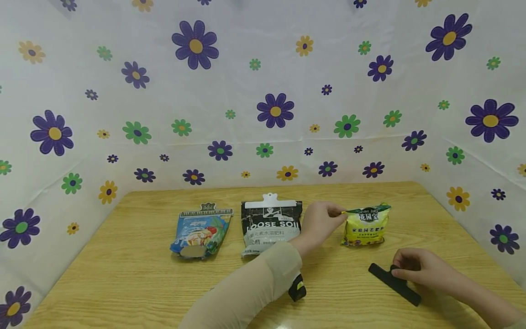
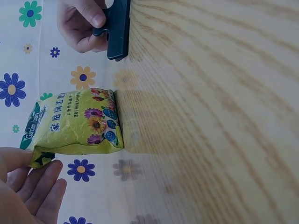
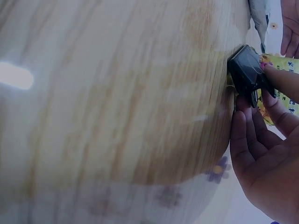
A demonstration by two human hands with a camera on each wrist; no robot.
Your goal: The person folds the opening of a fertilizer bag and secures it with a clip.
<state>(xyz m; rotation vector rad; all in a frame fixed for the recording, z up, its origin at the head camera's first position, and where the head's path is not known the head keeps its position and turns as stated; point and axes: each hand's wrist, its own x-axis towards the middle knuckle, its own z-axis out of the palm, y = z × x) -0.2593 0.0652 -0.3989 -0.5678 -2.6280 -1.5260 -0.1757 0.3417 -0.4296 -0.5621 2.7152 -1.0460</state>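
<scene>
Upright on the wooden table stands a small yellow fertilizer bag (image 1: 365, 228) with a green top edge. My left hand (image 1: 320, 226) pinches the top left corner of this bag; the left wrist view shows thumb and finger on that corner (image 2: 42, 158). To the right and nearer, my right hand (image 1: 431, 272) holds a long black bag clip (image 1: 394, 284) by its handles. In the right wrist view the thumb and fingers grip the clip's handles (image 3: 262, 91). The clip is apart from the yellow bag.
Left of the yellow bag stands a black and grey loose soil bag (image 1: 269, 233) with a white clip (image 1: 270, 201) on top, partly behind my left arm. Farther left is a blue bag (image 1: 201, 233) with a dark clip (image 1: 208, 210). Flowered cloth (image 1: 230, 82) surrounds the table (image 1: 135, 274).
</scene>
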